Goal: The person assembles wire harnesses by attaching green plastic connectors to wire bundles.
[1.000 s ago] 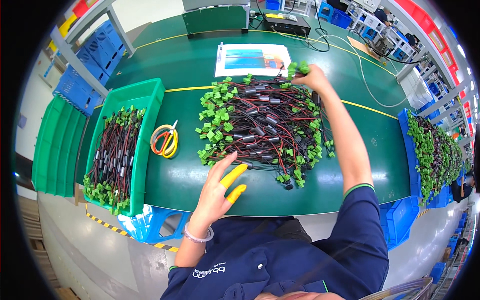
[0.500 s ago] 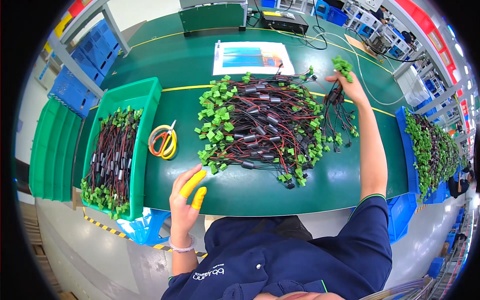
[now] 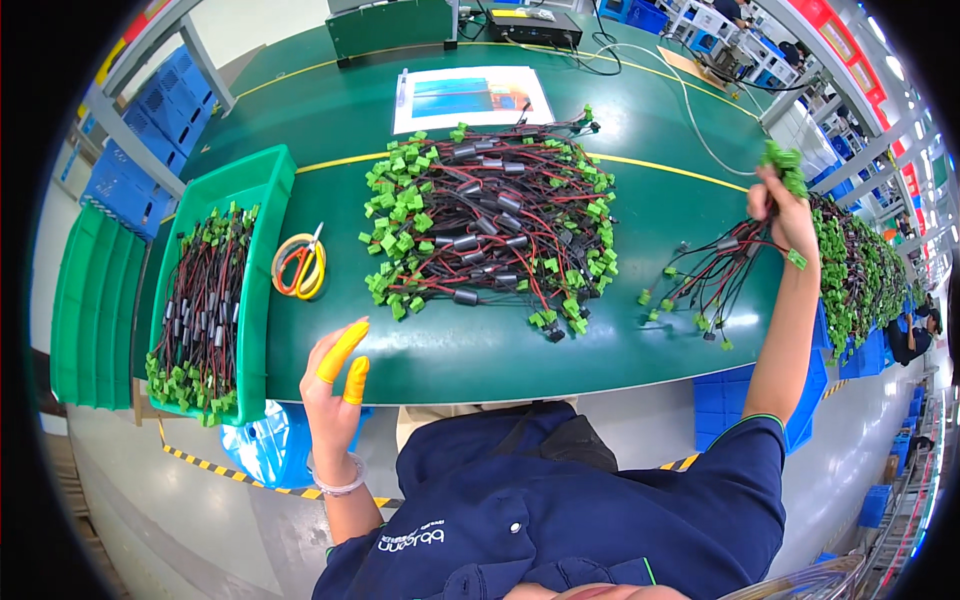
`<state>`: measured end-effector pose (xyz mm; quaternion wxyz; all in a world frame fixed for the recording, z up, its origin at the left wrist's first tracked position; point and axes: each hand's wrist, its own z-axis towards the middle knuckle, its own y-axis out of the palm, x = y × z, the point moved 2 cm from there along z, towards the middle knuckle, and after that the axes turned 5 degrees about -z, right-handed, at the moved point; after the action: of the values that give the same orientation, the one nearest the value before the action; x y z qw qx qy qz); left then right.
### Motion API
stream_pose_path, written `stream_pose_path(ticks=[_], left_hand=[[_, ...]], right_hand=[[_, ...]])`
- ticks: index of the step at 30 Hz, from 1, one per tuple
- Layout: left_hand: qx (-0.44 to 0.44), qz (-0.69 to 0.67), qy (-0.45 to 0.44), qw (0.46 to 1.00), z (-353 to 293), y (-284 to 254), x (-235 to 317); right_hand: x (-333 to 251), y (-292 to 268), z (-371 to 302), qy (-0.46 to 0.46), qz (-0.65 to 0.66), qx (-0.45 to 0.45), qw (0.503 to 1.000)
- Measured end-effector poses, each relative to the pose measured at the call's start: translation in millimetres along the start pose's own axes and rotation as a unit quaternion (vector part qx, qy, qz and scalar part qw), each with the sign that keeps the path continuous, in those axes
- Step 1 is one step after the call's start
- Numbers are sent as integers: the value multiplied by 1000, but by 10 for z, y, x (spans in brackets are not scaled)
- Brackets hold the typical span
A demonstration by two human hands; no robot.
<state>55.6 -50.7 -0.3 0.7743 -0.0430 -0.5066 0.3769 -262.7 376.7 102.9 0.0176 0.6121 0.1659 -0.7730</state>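
Note:
My right hand (image 3: 785,212) is closed round a bunch of cable harnesses (image 3: 728,262) at the table's right side. Green connectors stick out above the fist, and red and black wires with dark cylinders trail to the left. My left hand (image 3: 332,385), with yellow finger cots on two fingers, hovers by the table's front edge, fingers apart and holding nothing. Between the hands a wide pile of cable harnesses (image 3: 490,225) lies on the green table (image 3: 450,365), its green connectors mostly along the left and right sides.
A green tray (image 3: 282,220) of harnesses stands at the left, with scissors (image 3: 305,265) and a yellow ring beside it. Behind the pile lies a printed sheet (image 3: 470,97). At the right, a blue bin holds many harnesses (image 3: 855,265). A black box (image 3: 535,28) sits at the back.
My right hand has carried the bunch of cable harnesses rightward, away from the pile and toward the blue bin. My left hand remains open near the front edge. The whole view has shifted slightly.

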Motion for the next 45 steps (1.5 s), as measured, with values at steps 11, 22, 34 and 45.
stream_pose_path(ticks=[11,22,34,45], left_hand=[[-14,-84,66,994,3,-79,413],[-349,-358,-108,859,407,1369,424],[-48,-551,-239,798,967,1278,-95],[30,-554,-228,800,1004,1259,-303]], right_hand=[[-1168,337,-1351,-266,125,-110,950],[-219,2636,-887,-54,82,-219,971],[112,2738,-329,-9,32,-288,957],[474,3042,-530,-95,-1,-199,975]])
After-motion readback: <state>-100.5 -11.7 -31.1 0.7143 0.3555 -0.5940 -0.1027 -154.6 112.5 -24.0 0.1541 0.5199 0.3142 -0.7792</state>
